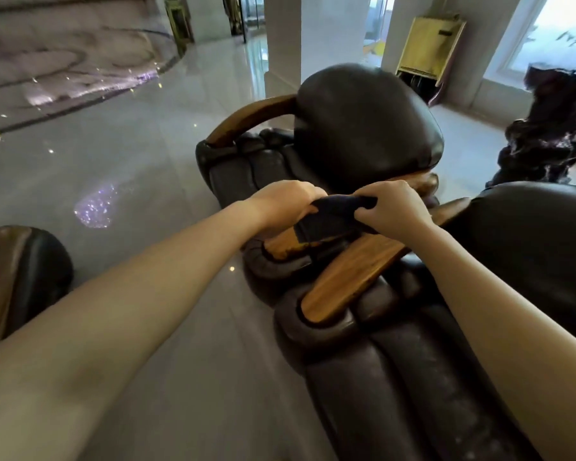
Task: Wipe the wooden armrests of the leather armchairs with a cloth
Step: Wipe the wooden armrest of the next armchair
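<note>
Cloth (330, 217), dark and bunched, lies on the far wooden armrest (288, 244), just beyond the nearer armrest (350, 277). Left hand (285, 202) and right hand (391, 207) both clench it, one at each end (apparently refolding before wiping). Next, I judge: press it flat and stroke along the wood.

Soft daylight from window (552, 31), glare on floor (120, 154), edge distortion

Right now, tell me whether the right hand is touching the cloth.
Touching. The head view shows the right hand pinching the dark cloth above the wooden armrest.
</note>
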`<state>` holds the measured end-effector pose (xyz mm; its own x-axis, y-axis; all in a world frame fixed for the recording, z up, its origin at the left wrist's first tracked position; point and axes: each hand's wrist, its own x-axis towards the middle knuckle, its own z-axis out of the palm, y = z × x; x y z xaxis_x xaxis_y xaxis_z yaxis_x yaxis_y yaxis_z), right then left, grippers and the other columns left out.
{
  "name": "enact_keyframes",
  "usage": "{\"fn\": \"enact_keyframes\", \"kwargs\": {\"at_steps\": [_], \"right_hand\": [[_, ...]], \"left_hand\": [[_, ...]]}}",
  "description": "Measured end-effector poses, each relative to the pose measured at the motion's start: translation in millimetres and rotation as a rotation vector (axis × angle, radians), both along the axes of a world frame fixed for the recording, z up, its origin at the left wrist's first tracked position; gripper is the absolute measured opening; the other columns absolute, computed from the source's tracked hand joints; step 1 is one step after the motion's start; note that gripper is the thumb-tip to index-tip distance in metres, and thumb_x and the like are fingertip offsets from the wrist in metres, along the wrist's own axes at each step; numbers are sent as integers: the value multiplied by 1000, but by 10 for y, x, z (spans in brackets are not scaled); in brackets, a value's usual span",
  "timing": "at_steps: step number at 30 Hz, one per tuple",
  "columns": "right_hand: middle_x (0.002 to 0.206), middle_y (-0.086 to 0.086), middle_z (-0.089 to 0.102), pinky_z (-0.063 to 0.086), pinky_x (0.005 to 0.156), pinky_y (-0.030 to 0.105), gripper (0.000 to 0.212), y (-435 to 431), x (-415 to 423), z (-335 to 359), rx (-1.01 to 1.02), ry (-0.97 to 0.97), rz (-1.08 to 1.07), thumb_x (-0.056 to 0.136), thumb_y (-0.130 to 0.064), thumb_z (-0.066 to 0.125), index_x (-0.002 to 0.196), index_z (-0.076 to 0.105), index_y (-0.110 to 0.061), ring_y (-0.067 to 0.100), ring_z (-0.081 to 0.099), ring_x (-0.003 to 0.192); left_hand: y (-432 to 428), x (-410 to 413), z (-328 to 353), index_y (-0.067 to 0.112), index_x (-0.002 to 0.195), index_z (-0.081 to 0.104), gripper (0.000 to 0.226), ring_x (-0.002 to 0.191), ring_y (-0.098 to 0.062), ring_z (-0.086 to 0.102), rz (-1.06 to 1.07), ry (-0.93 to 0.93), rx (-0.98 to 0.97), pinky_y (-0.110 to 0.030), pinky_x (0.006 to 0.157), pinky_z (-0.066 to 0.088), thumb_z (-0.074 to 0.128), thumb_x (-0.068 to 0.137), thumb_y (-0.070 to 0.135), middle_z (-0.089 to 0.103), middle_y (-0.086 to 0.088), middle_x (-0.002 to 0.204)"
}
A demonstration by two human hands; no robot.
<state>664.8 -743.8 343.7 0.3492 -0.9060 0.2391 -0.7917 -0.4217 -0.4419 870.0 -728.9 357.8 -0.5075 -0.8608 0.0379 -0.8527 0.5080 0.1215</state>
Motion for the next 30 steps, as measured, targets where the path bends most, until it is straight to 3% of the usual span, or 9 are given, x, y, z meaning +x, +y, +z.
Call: {"fn": "enact_keyframes", "kwargs": {"at_steps": [9, 13, 18, 30], "right_hand": [[82, 3, 72, 51, 66, 34, 24, -1001, 326, -180, 24, 11, -158, 71, -20, 61, 92, 70, -27, 25, 63, 78], [76, 2, 70, 47, 58, 32, 22, -1450, 292, -395, 22, 25, -234, 70, -19, 61, 88, 70, -26, 25, 62, 73], [95, 4, 72, 48, 66, 33, 30, -1938, 202, -559, 26, 47, -328, 72, -18, 61, 101, 68, -25, 25, 62, 84], [102, 3, 71, 50, 75, 35, 30, -1962, -144, -651, 112, 69, -727, 76, -20, 62, 105, 67, -22, 25, 62, 95]], "left_hand": [[-1385, 316, -267, 14, 121, 53, 26, 102, -23, 60, -172, -86, -40, -40, 86, 50, 46, 96, 20, 63, -9, 114], [-2034, 275, -477, 12, 125, 50, 31, 105, -25, 60, -275, -86, -136, -39, 85, 51, 51, 94, 18, 62, -10, 116], [-2703, 140, -655, 15, 126, 49, 38, 105, -22, 59, -383, -74, -136, -33, 83, 50, 60, 89, 14, 62, -6, 118], [-3433, -629, -832, 13, 127, 49, 44, 106, -24, 59, -775, -42, -114, -37, 88, 51, 62, 85, 7, 63, -8, 117]]}}
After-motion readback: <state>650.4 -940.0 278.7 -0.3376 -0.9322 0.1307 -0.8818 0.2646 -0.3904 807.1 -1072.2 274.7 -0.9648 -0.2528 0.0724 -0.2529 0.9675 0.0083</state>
